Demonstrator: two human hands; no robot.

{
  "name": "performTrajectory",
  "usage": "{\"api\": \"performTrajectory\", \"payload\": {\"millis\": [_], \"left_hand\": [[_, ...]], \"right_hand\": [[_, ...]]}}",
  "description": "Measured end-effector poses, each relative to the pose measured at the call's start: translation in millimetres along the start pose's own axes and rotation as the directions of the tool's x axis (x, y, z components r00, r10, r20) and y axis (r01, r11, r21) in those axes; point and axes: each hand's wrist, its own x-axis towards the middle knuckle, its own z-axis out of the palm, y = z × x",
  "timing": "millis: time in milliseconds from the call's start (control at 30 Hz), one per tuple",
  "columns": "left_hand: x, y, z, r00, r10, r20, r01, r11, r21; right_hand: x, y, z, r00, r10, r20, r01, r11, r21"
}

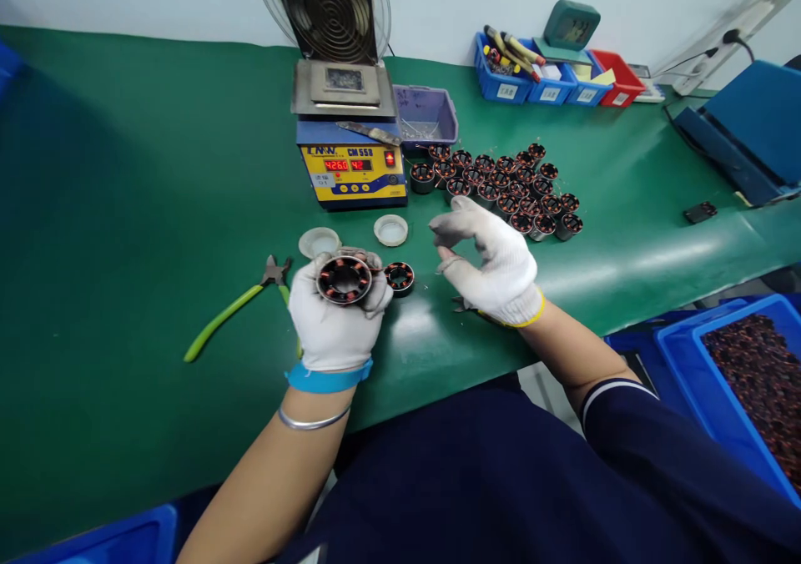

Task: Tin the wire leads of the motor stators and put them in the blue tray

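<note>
My left hand (341, 318), in a white glove with greyed fingertips, is closed around a ring-shaped motor stator (344, 280) with copper windings, its round opening facing up. Beside those fingers a second, smaller-looking stator (399, 278) stands on the green mat. To the right, my gloved right hand (491, 255) hovers with thumb and fingers curved and a gap between them; no object shows in it. Under its wrist, a dark tool tip (461, 304) pokes out, mostly hidden. Green-handled cutters (241, 305) lie left of my left hand, partly covered by it.
A solder pot (354, 163) with lit red digits stands behind my hands, a fan (329, 5) above it. Two small white dishes (391, 230) sit in front. Many stators (501, 184) are grouped at right, near a purple bin (429, 113). A blue crate (688, 339) holds dark parts.
</note>
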Motion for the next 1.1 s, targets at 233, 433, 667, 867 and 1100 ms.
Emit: {"api": "performTrajectory", "payload": {"millis": [233,433,667,867,1100], "left_hand": [[-5.4,-3.1,6.0,0.99,-0.131,-0.053,0.124,0.985,-0.124],[-6.9,-0.2,9.1,0.986,-0.157,0.053,0.163,0.974,-0.158],[-5.3,-4.6,3.2,0.987,-0.153,0.044,0.158,0.968,-0.194],[-4.6,-6.0,3.7,0.987,-0.159,-0.011,0.154,0.968,-0.2],[-7.5,-5.3,5.8,0.995,-0.095,0.042,0.1,0.988,-0.122]], "right_hand": [[-1.3,2.2,38.9,0.986,-0.054,0.159,0.023,0.981,0.192],[-2.8,1.9,49.7,0.993,-0.032,0.111,0.01,0.981,0.195],[-6.5,0.0,46.4,0.987,-0.019,0.158,0.005,0.996,0.087],[-5.5,-0.5,41.8,0.987,-0.07,0.144,0.081,0.994,-0.068],[-5.6,6.5,36.1,0.986,-0.03,0.166,0.056,0.986,-0.158]]}}
